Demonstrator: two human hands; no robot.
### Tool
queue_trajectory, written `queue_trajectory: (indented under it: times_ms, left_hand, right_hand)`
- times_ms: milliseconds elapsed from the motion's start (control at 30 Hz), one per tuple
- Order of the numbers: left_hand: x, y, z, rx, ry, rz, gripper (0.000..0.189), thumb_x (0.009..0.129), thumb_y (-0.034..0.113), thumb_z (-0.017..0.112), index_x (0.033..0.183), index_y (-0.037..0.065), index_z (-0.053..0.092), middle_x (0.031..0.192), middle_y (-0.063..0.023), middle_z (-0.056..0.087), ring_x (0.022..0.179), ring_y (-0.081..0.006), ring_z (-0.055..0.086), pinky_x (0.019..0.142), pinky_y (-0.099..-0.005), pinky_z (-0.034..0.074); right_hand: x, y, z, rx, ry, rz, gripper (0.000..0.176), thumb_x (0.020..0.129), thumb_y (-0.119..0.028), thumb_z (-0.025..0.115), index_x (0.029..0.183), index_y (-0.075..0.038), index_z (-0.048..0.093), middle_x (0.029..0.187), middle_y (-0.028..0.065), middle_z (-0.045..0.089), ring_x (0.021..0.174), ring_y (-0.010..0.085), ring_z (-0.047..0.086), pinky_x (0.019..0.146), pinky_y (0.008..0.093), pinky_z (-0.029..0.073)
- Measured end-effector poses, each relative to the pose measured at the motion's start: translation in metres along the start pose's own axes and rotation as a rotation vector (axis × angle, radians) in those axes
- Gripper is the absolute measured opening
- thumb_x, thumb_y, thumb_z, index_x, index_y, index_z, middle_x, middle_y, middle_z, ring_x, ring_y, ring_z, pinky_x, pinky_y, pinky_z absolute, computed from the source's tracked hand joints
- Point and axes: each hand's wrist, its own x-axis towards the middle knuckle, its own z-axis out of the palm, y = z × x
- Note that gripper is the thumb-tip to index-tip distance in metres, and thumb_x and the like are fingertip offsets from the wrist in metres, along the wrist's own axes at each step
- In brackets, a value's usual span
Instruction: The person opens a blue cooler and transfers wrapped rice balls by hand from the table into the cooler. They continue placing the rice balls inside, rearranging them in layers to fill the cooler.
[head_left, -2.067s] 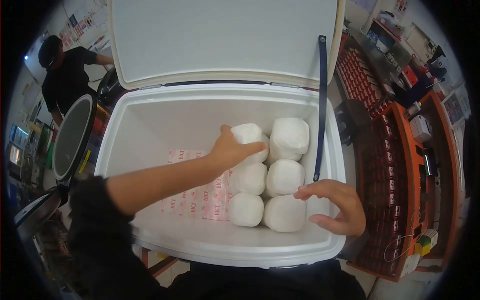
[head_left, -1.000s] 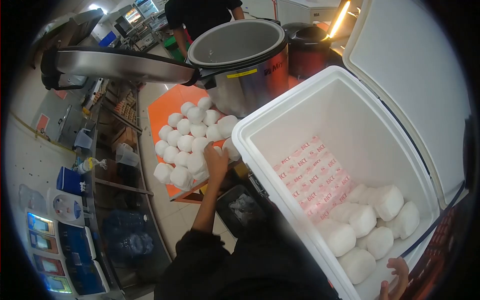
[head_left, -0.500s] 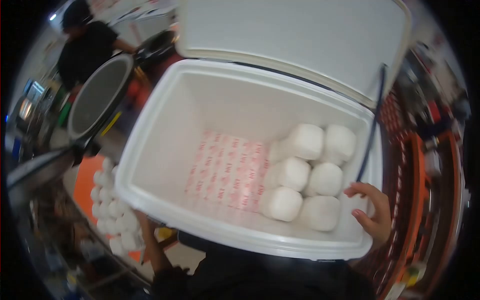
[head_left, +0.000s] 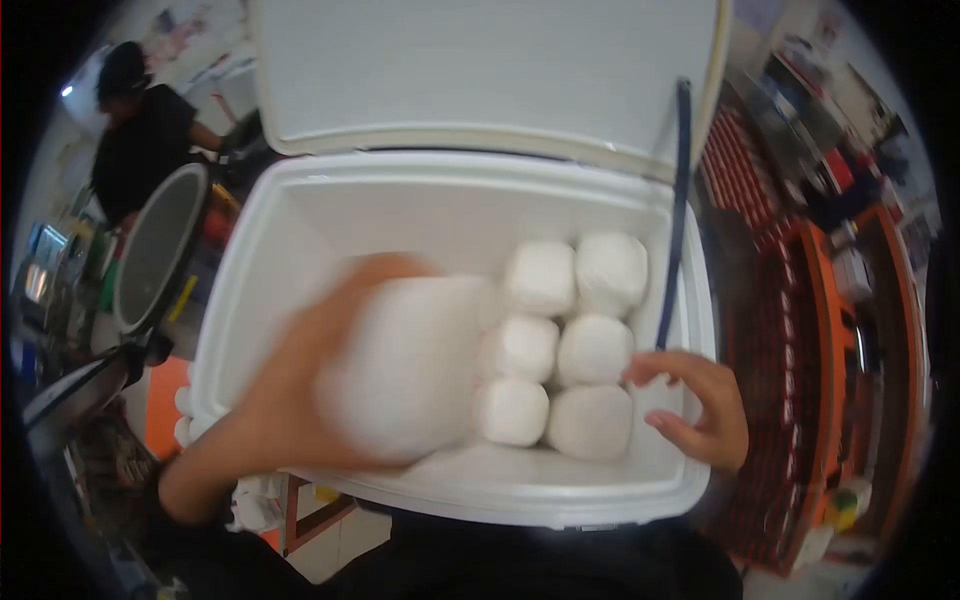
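Note:
A large white cooler box (head_left: 440, 170) stands in front of me with its lid (head_left: 490, 70) raised. My left hand (head_left: 290, 370), smeared by motion, is wrapped round a big white rounded bundle (head_left: 415, 365) over the left part of the box; what it is made of cannot be made out. Several white rounded bundles (head_left: 525, 347) stand packed in rows along the right side inside. My right hand (head_left: 705, 410) is at the box's right rim, fingers curved and apart, nothing in it. Its fingertips come close to the nearest bundles.
A dark strap (head_left: 677, 220) runs from the lid to the right wall. At left are an orange surface (head_left: 165, 400) with white pieces, a large grey round vessel (head_left: 160, 250) and a person in black (head_left: 145, 140). Orange shelving (head_left: 810, 290) stands at right.
My left hand has come from the lower left into the box with a white bundle, covering the pink-printed bottom. The box appears shifted left in view. My right hand keeps by the right rim.

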Motion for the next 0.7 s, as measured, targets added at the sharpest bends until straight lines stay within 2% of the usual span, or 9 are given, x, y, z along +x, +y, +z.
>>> queue_trajectory:
  times_ms: [67, 100, 200, 333, 400, 567, 633, 667, 700]
  left_hand:
    - [0.032, -0.053, 0.044, -0.022, -0.255, -0.018, 0.072, 0.052, 0.021, 0.075, 0.112, 0.002, 0.039, 0.105, -0.0157, 0.048, 0.097, -0.0282, 0.050, 0.082, -0.0352, 0.041]
    - [0.043, -0.073, 0.070, -0.109, -0.252, 0.135, 0.069, 0.053, 0.021, 0.074, 0.110, 0.001, 0.039, 0.104, -0.0172, 0.048, 0.096, -0.0311, 0.050, 0.083, -0.0373, 0.041]
    - [0.048, -0.082, 0.111, -0.199, -0.352, -0.014, 0.068, 0.055, 0.015, 0.071, 0.112, 0.002, 0.037, 0.103, -0.0186, 0.046, 0.102, -0.0315, 0.045, 0.087, -0.0382, 0.037]
    - [0.034, -0.106, 0.160, -0.151, -0.132, -0.134, 0.073, 0.053, 0.020, 0.073, 0.114, 0.004, 0.036, 0.107, -0.0187, 0.044, 0.100, -0.0336, 0.046, 0.084, -0.0417, 0.040]
    - [0.029, -0.099, 0.159, -0.227, -0.160, -0.427, 0.077, 0.053, 0.004, 0.071, 0.119, 0.008, 0.030, 0.109, -0.0171, 0.039, 0.112, -0.0317, 0.035, 0.094, -0.0396, 0.032]
    - [0.040, -0.127, 0.228, -0.587, 0.126, -0.335, 0.097, 0.049, 0.016, 0.075, 0.130, 0.008, 0.022, 0.124, -0.0143, 0.035, 0.116, -0.0282, 0.035, 0.094, -0.0355, 0.033]
    - [0.060, -0.121, 0.285, 0.436, 0.495, -0.637, 0.095, 0.058, 0.019, 0.071, 0.132, 0.005, 0.014, 0.128, -0.0192, 0.030, 0.118, -0.0301, 0.033, 0.096, -0.0352, 0.032]
    - [0.052, -0.123, 0.263, 0.438, 0.515, -0.663, 0.095, 0.058, 0.019, 0.071, 0.132, 0.005, 0.014, 0.128, -0.0192, 0.030, 0.118, -0.0301, 0.033, 0.096, -0.0352, 0.032]
    - [0.038, -0.115, 0.216, 0.013, 0.296, -0.520, 0.094, 0.060, 0.018, 0.069, 0.133, 0.005, 0.011, 0.127, -0.0207, 0.032, 0.117, -0.0317, 0.035, 0.096, -0.0350, 0.031]
  right_hand:
    - [-0.005, -0.002, -0.001, -0.011, 0.086, 0.038, 0.042, 0.062, -0.004, 0.063, 0.104, -0.003, 0.055, 0.087, 0.0095, 0.062, 0.076, 0.0211, 0.059, 0.062, 0.0281, 0.043]
    - [-0.007, -0.001, 0.001, -0.005, 0.129, 0.032, 0.042, 0.061, -0.005, 0.063, 0.103, -0.003, 0.055, 0.085, 0.0092, 0.062, 0.076, 0.0206, 0.059, 0.060, 0.0275, 0.042]
    - [-0.007, 0.004, 0.007, 0.024, 0.184, 0.034, 0.037, 0.064, -0.008, 0.059, 0.101, -0.001, 0.055, 0.082, 0.0078, 0.063, 0.077, 0.0180, 0.059, 0.058, 0.0275, 0.040]
    - [-0.013, 0.002, 0.003, 0.066, 0.121, -0.023, 0.042, 0.072, -0.019, 0.058, 0.107, 0.002, 0.049, 0.084, 0.0122, 0.060, 0.074, 0.0179, 0.056, 0.065, 0.0270, 0.038]
    - [-0.015, -0.001, -0.002, 0.155, 0.063, 0.023, 0.037, 0.081, -0.017, 0.055, 0.113, 0.001, 0.049, 0.098, 0.0137, 0.059, 0.086, 0.0218, 0.056, 0.069, 0.0313, 0.039]
    - [-0.012, 0.001, -0.001, 0.138, 0.103, -0.072, 0.034, 0.081, -0.016, 0.054, 0.108, 0.003, 0.051, 0.087, 0.0134, 0.062, 0.076, 0.0200, 0.058, 0.064, 0.0288, 0.040]
    - [-0.012, 0.002, 0.000, 0.157, 0.095, -0.083, 0.033, 0.082, -0.017, 0.054, 0.108, 0.003, 0.051, 0.087, 0.0135, 0.061, 0.075, 0.0202, 0.057, 0.064, 0.0286, 0.040]
    - [-0.012, 0.002, 0.000, 0.165, 0.098, -0.078, 0.033, 0.082, -0.018, 0.053, 0.107, 0.003, 0.051, 0.087, 0.0136, 0.061, 0.075, 0.0204, 0.057, 0.064, 0.0283, 0.040]
    - [-0.013, 0.004, 0.001, 0.166, 0.084, -0.102, 0.033, 0.084, -0.018, 0.051, 0.110, 0.003, 0.049, 0.090, 0.0141, 0.060, 0.076, 0.0206, 0.056, 0.066, 0.0286, 0.040]
